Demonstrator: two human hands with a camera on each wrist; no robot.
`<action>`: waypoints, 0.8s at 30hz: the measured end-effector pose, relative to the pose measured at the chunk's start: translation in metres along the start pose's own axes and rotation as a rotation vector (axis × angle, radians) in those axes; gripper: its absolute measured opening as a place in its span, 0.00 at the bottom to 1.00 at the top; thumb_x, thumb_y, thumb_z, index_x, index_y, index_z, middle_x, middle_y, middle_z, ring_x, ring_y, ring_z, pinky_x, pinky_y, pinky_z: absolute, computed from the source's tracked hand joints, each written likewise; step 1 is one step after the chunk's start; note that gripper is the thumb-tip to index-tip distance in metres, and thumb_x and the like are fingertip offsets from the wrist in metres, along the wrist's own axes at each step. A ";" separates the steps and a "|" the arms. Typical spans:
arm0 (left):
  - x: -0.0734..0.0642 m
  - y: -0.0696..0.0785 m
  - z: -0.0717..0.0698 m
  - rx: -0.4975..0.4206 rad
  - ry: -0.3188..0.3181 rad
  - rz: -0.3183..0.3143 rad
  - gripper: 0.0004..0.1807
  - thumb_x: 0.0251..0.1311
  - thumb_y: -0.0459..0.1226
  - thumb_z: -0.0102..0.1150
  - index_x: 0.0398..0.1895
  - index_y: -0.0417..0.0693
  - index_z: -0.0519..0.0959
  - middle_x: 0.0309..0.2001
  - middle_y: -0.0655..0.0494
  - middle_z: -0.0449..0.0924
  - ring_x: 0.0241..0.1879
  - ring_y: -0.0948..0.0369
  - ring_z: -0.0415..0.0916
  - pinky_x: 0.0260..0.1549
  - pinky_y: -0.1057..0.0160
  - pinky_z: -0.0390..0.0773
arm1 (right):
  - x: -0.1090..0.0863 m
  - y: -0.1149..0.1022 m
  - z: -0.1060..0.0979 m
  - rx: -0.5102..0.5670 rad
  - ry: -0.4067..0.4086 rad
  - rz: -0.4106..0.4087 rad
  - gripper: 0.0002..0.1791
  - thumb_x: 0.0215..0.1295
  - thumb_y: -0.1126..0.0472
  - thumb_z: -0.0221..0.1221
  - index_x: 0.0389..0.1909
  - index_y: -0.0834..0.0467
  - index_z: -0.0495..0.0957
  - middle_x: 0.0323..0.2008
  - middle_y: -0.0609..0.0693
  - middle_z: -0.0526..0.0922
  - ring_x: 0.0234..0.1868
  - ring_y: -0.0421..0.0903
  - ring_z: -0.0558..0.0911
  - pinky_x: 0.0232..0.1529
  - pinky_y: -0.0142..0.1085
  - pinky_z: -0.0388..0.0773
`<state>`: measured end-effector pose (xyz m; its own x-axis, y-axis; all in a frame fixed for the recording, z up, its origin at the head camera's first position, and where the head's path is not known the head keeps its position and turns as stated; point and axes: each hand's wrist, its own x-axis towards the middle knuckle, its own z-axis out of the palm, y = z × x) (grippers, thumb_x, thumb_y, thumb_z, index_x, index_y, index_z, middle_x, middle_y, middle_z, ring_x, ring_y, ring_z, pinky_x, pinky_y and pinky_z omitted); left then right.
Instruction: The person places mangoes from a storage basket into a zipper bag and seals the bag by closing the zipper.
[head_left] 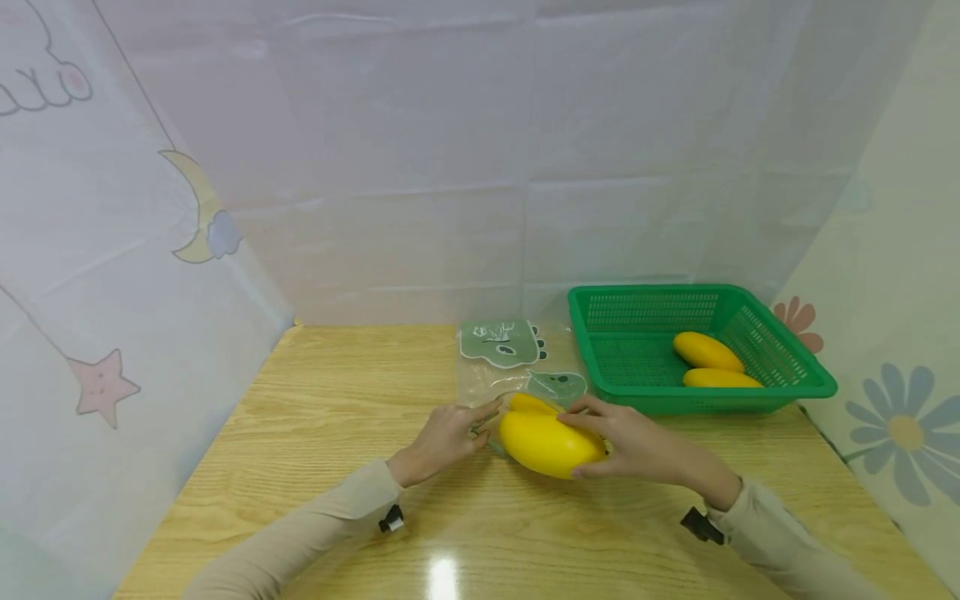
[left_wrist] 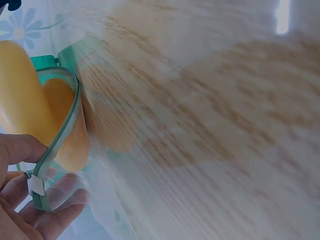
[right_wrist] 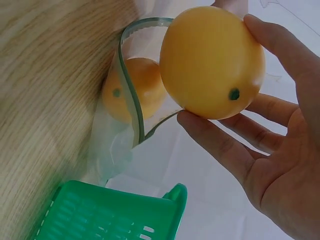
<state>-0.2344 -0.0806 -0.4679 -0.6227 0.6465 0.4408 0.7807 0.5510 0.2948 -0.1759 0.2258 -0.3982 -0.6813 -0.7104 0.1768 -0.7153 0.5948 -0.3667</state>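
My right hand grips a smooth yellow mango, thumb on one side and fingers on the other. A small dark green stem spot shows on its end in the right wrist view. With my left hand I hold the rim of a clear zip bag printed with green cartoon figures. The bag's white slider sits at my left fingers, and its green-edged mouth stands open. Another mango lies inside the bag. The held mango is right at the bag's mouth, overlapping it in the wrist views.
A green plastic basket stands at the back right of the wooden table. Inside it lie two more yellow mangoes, one behind and one in front. Printed curtains hang behind and at both sides.
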 end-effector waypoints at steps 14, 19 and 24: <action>0.000 0.000 -0.001 0.011 -0.002 -0.008 0.30 0.53 0.31 0.70 0.63 0.43 0.77 0.21 0.58 0.80 0.11 0.75 0.47 0.09 0.77 0.54 | 0.005 -0.005 0.008 -0.155 0.033 -0.014 0.37 0.58 0.42 0.68 0.60 0.64 0.77 0.52 0.52 0.77 0.46 0.45 0.79 0.44 0.40 0.81; 0.000 0.001 -0.001 0.009 0.003 -0.006 0.31 0.52 0.30 0.70 0.63 0.43 0.77 0.18 0.60 0.76 0.11 0.74 0.47 0.09 0.76 0.54 | 0.005 -0.008 0.009 -0.224 0.067 -0.010 0.36 0.57 0.43 0.69 0.59 0.64 0.78 0.51 0.53 0.78 0.47 0.48 0.80 0.42 0.43 0.82; -0.002 0.002 -0.002 0.001 0.001 -0.014 0.30 0.53 0.30 0.69 0.63 0.43 0.77 0.16 0.60 0.74 0.11 0.74 0.47 0.09 0.76 0.53 | 0.006 -0.009 0.015 -0.267 0.099 0.003 0.35 0.58 0.41 0.68 0.58 0.63 0.79 0.52 0.55 0.80 0.49 0.52 0.81 0.43 0.46 0.83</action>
<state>-0.2321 -0.0819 -0.4661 -0.6335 0.6381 0.4376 0.7719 0.5602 0.3004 -0.1709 0.2106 -0.4076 -0.6856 -0.6763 0.2693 -0.7202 0.6840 -0.1160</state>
